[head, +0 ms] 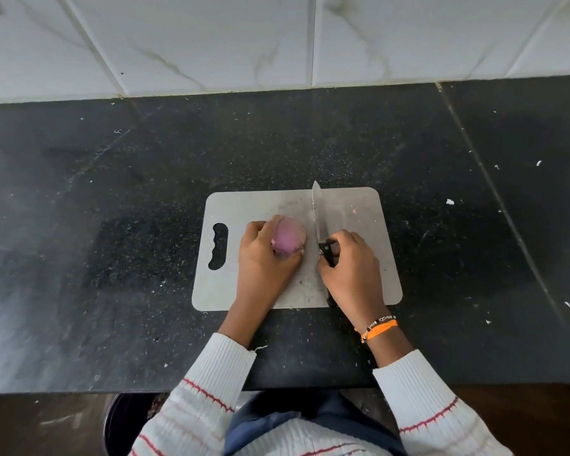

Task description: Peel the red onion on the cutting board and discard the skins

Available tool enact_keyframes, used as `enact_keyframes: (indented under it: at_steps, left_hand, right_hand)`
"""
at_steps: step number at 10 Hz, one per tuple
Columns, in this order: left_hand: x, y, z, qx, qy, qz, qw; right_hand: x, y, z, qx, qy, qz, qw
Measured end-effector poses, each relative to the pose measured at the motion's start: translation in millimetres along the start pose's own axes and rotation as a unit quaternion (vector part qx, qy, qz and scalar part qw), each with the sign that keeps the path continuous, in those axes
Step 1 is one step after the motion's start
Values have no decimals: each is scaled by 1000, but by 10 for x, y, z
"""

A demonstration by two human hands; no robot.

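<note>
Red onion [289, 237] sits mid cutting board [244, 209], left hand [264, 258] wrapped around it. Just right of it, right hand [351, 266] grips a black-handled knife [317, 212], blade pointing far. Board's on the dark tabletop [112, 225].

Both arms wear white ribbed sleeves [418, 403] crossed by thin red stripes, cuffs ending short of the wrists. An orange thread band [379, 329] and a beaded bracelet [377, 322] circle the right wrist.

Setting: kitchen. Evidence: black speckled stone countertop [112, 225] against white marble-veined wall tiles [211, 37]; grey cutting board [359, 205] carrying a kitchen knife [317, 212] and red onion [290, 236].
</note>
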State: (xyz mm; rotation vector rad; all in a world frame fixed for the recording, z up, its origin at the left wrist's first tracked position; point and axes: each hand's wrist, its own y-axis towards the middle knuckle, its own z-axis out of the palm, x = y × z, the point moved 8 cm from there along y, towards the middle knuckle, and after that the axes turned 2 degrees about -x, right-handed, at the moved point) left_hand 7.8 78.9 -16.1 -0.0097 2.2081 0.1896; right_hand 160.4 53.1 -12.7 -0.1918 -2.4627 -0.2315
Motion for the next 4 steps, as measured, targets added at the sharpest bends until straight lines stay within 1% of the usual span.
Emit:
enact_keyframes:
  at_steps: [3, 4]
  left_hand:
    - [24, -20, 3, 15, 9, -1, 1000]
    - [14, -14, -51, -6, 30, 9, 1000]
  right_hand:
    - [-29, -5, -9, -7, 0, 8, 1000]
    - [-20, 26, -93, -37, 18, 10, 999]
